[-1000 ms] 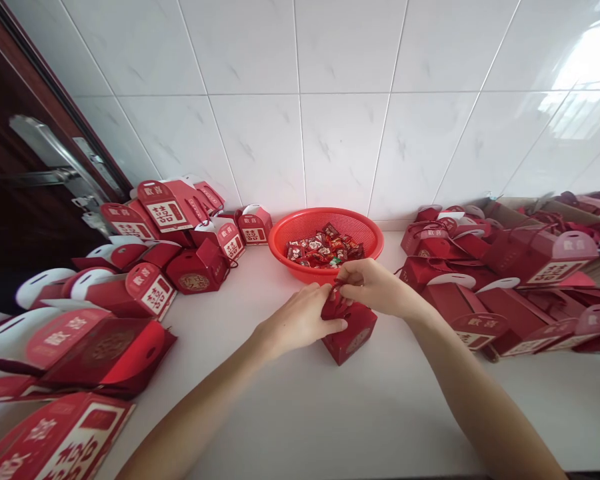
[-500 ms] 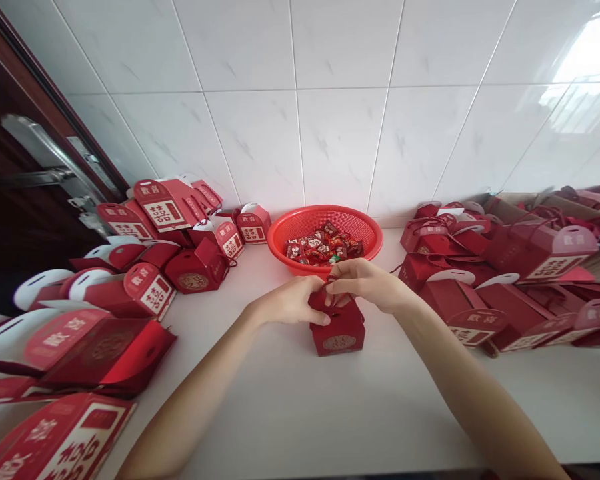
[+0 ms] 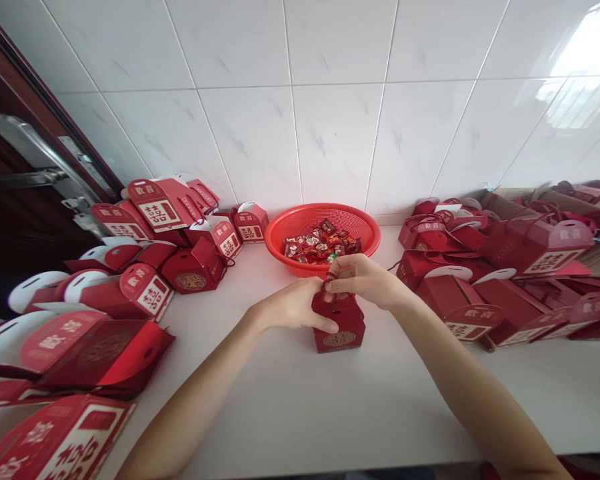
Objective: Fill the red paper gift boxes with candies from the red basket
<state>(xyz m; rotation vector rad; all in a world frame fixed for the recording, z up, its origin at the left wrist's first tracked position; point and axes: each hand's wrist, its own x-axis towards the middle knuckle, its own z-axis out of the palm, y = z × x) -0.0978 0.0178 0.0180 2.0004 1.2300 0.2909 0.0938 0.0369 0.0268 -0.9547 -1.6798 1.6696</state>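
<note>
A small red gift box [image 3: 339,339] with a gold emblem stands on the white tabletop in front of me. My left hand [image 3: 300,307] is closed on its left side, the thumb lying across the front panel. Above it, my right hand [image 3: 357,280] pinches a dark red cord [image 3: 326,288] at the box's top; the fingers partly hide where the cord runs. The front panel rises toward the top, with a small hole in it. Just behind my hands sits a red plastic basket [image 3: 275,250] holding wrapped candies [image 3: 320,243].
Several red gift boxes [image 3: 193,270] are stacked and lined up on the left. More red boxes [image 3: 455,300], some with cords, crowd the right side. A tiled wall [image 3: 337,133] closes off the back, and a dark door with a metal handle [image 3: 35,143] stands at far left.
The box's front flap has come up from a folded, lower position to stand upright. My left thumb has shifted slightly right across it; my right hand keeps its pinch.
</note>
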